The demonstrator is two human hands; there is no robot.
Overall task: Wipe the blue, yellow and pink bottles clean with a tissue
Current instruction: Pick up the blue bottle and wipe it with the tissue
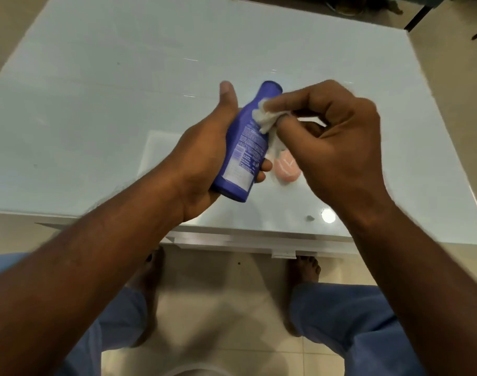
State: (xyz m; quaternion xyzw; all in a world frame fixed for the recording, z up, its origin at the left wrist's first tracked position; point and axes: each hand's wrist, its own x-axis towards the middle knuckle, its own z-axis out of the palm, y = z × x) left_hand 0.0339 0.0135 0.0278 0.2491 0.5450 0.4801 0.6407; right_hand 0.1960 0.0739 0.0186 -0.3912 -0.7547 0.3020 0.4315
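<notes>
Blue bottle point(244, 147) is held tilted above the bench point(96, 104), gripped by the left hand point(202, 164). Tissue point(267, 118), pinched by the right hand point(337, 142), is pressed against its neck. Label print is too blurred to read. Pink bottle point(287, 169) lies beneath.

One head-worn camera looks steeply down, close over the hands, table point(96, 104) and floor point(231, 308).
</notes>
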